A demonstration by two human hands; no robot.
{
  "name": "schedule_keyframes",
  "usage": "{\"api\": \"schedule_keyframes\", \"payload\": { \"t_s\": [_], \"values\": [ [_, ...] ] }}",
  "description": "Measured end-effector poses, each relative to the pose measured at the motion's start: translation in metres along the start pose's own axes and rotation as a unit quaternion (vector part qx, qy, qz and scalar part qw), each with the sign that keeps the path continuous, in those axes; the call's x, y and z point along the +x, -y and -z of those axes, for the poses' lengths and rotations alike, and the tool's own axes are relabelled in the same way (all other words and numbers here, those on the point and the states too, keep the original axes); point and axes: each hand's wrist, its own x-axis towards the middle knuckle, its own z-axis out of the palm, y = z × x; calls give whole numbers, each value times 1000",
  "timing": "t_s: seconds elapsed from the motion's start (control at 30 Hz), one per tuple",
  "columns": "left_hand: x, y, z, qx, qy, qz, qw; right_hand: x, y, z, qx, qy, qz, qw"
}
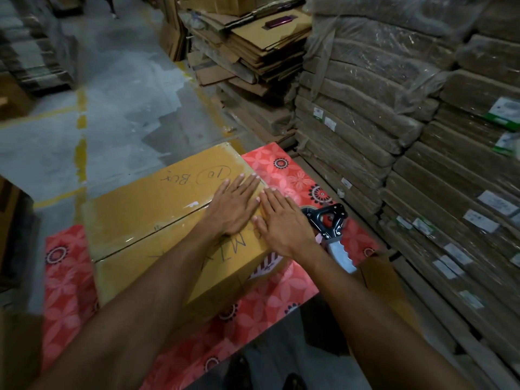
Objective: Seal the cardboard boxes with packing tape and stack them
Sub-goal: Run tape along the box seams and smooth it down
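Box (157, 220) taped along seam | left hand (233, 209), right hand (281, 223) flat, fingers spread, pressing tape at worktop's (284, 299) right edge | dispenser (329, 226) idle | stacking pending

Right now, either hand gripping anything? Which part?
Nothing held. Left hand and right hand press flat on the cardboard box; tape dispenser lies untouched beside it.

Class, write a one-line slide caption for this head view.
Both hands, left and right, press flat on a cardboard box; tape dispenser lies beside it.

Right hand (282, 220) hides part of tape gun (330, 229); box (157, 218) writing partly covered by arms; labels on stacks (422, 170) unreadable.
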Motion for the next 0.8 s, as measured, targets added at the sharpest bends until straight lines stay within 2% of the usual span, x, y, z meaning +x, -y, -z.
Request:
{"api": "schedule_keyframes", "payload": {
  "t_s": [0.13, 0.37, 0.47, 0.6, 0.8],
  "values": [
    [0, -4, 2, -2, 6, 18, 1000, -33, -1, -15, 6, -73, -27, 997],
    [-9, -15, 3, -16, 17, 102, 995, -73, 22, -47, 171, -152, -152, 962],
    [-26, -1, 4, -26, 16, 118, 993, -79, 35, -48, 248, -134, -180, 942],
    [-60, 52, 13, -30, 11, 154, 988, -93, 71, -40, 318, -76, -179, 928],
    [-92, 171, 37, -16, 47, 287, 957, -101, 143, -40, 379, -3, -177, 908]
  ]
}}
